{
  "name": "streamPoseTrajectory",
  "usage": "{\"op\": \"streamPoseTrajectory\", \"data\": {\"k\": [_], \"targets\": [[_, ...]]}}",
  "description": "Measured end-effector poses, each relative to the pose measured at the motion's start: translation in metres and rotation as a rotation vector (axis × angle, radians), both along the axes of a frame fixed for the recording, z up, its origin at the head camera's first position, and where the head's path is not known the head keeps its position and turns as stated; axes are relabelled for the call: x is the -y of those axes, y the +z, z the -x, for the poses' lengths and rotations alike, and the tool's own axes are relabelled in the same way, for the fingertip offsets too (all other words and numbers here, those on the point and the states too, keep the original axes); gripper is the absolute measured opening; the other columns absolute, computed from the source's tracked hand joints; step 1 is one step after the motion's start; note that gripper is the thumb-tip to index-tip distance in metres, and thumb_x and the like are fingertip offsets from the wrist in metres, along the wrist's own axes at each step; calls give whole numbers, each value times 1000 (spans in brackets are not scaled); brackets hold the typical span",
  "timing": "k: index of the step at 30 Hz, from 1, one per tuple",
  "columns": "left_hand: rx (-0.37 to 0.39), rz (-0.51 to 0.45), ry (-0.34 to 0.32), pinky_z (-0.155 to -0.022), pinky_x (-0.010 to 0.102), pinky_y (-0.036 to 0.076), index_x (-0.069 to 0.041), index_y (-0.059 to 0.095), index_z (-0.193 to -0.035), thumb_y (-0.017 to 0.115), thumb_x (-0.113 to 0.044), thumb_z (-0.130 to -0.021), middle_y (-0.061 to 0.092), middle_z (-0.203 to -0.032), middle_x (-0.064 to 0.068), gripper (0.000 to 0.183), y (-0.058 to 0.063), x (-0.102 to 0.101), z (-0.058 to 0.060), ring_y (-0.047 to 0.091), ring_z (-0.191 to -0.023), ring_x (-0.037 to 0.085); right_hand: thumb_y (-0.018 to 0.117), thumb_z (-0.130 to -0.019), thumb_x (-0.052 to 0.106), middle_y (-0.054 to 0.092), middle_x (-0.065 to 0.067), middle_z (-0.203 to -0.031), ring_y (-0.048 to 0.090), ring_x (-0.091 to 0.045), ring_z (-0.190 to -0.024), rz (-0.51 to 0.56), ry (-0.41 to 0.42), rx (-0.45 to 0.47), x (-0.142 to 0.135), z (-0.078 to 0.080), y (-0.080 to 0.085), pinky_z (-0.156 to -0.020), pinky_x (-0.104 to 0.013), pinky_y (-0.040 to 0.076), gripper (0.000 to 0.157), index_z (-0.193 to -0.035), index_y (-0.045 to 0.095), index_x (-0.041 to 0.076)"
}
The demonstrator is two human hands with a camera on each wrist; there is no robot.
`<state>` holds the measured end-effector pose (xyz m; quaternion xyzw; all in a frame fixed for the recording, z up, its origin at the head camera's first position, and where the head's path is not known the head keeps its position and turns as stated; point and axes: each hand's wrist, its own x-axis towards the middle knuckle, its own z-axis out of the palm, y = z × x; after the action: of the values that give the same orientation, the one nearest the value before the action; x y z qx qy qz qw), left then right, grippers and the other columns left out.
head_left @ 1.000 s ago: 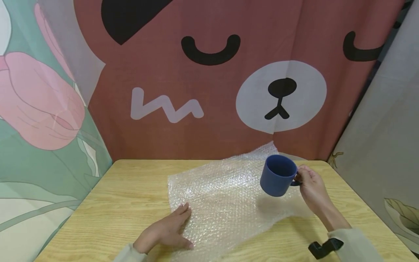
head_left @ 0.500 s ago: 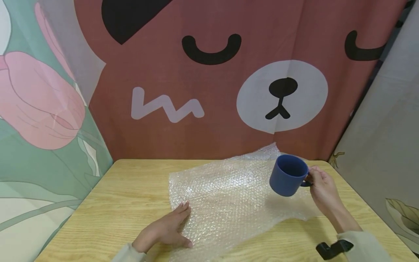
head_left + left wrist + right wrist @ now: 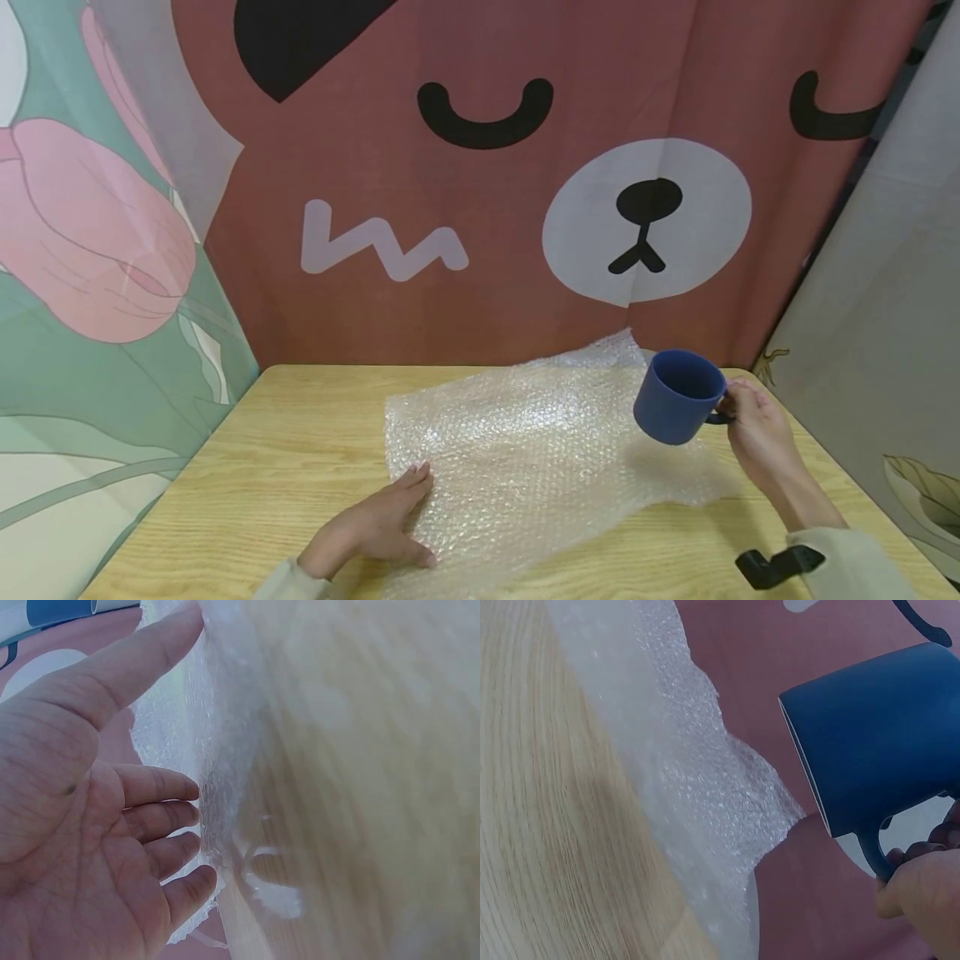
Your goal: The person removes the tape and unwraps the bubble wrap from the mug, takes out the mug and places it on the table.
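Observation:
A dark blue mug [image 3: 675, 408] is held in the air by its handle, pinched in my right hand [image 3: 761, 433]. It tilts a little and hangs over the right part of a clear bubble wrap sheet [image 3: 517, 450]. In the right wrist view the mug [image 3: 885, 735] shows its side, with the right fingers curled round the handle. My left hand [image 3: 378, 521] rests with fingers extended on the sheet's left edge. From the left wrist, the left hand [image 3: 97, 802] has thumb and fingers spread, fingertips right at the bubble wrap [image 3: 225, 750].
The sheet lies across a light wooden table [image 3: 262, 467], its far corner raised near the back edge. Behind the table hangs a reddish-brown curtain [image 3: 495, 317] with a bear face. A floral curtain [image 3: 112, 375] stands at the left and a pale one [image 3: 862, 333] at the right.
My right hand has moved to the right with the mug, away from the middle of the sheet. The left hand has stayed almost where it was on the bubble wrap.

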<state>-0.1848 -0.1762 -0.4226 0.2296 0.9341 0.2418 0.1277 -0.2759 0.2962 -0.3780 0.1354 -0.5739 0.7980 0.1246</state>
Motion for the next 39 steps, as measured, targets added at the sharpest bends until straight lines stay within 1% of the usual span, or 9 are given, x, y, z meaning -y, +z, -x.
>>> {"op": "streamPoseTrajectory", "data": {"k": [2,5,9,16,21,24,28,32,39], "targets": [[-6,-4,-2,-110,56,21,12,33,-143,81,-48,-71,18,-155,27,106,0,0,0,17,-141,43,37,-105,8,48,4,-79,40,-11,-79,3,-6,-2,-4,2,0,-74,-21,33,33,-79,58,9],[-3,-16,0,-110,56,20,13,33,-143,82,-47,-71,18,-154,27,106,0,0,0,16,-141,43,37,-104,7,50,3,-79,42,-11,-79,29,-25,-4,-9,4,-2,-73,-20,35,34,-80,61,7],[0,-21,6,-110,56,19,13,32,-143,82,-47,-71,17,-154,28,106,0,0,-1,16,-141,43,36,-104,8,52,2,-81,43,-11,-79,35,-38,4,-16,7,-4,-71,-19,37,35,-81,62,6],[0,-40,6,-109,58,20,15,31,-143,81,-42,-73,17,-153,29,103,4,-1,-5,17,-140,45,37,-105,10,46,2,-83,39,-13,-79,16,-55,32,-28,11,-6,-69,-19,37,32,-79,56,6],[-3,-48,5,-108,59,21,15,31,-142,80,-42,-74,17,-153,30,101,3,0,-6,17,-140,45,39,-104,12,47,4,-89,39,-12,-81,22,-74,72,-35,14,-7,-70,-18,36,33,-76,54,6],[-6,-56,4,-107,60,21,16,31,-142,80,-41,-74,16,-153,30,101,3,-1,-7,17,-140,46,40,-104,10,48,4,-86,40,-12,-81,48,-82,85,-39,17,-8,-70,-18,36,34,-75,56,5],[-13,-56,5,-107,61,21,17,31,-141,79,-41,-75,16,-153,31,101,3,-2,-8,17,-139,47,42,-103,8,47,3,-80,40,-12,-79,101,-75,79,-43,21,-10,-71,-17,36,33,-75,59,6],[-12,-49,14,-108,60,21,16,31,-142,80,-42,-74,16,-153,31,102,3,-4,-9,17,-139,47,43,-102,6,47,3,-77,41,-11,-77,143,-75,77,-49,26,-13,-71,-17,36,32,-74,58,5],[-3,-53,36,-108,59,21,16,32,-142,81,-42,-72,17,-153,31,103,2,-6,-9,18,-139,46,43,-102,7,45,3,-76,39,-12,-77,137,-110,105,-56,33,-16,-70,-18,35,33,-71,55,4]]}}
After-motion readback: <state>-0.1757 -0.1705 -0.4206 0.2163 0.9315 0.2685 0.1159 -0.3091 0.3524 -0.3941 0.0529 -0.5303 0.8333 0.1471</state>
